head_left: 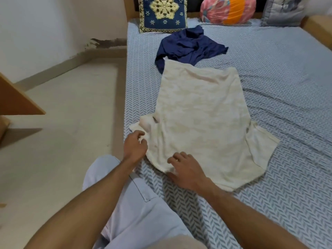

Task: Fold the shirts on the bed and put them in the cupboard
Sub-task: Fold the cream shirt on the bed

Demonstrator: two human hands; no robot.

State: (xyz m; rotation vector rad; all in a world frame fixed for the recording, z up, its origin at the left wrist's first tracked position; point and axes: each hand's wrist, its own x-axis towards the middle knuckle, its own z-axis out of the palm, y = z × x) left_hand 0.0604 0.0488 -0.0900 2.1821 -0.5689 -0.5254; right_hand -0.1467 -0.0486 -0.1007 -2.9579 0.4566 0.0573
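Note:
A cream shirt (201,112) lies spread flat on the bed (287,87), its neck end toward me and its hem toward the pillows. My left hand (135,145) pinches the cloth at the shirt's left sleeve near the bed's left edge. My right hand (185,168) rests on the shirt's near shoulder area with fingers spread and bent, pressing the fabric down. A crumpled navy blue shirt (188,46) lies just beyond the cream shirt's hem, partly under it.
Three cushions stand along the headboard: a blue embroidered one (163,13), a pink and orange one (228,9), a grey one (282,11). Bare floor (71,114) runs left of the bed. A wooden panel (16,97) juts in at far left. My knee (136,203) rests on the bed.

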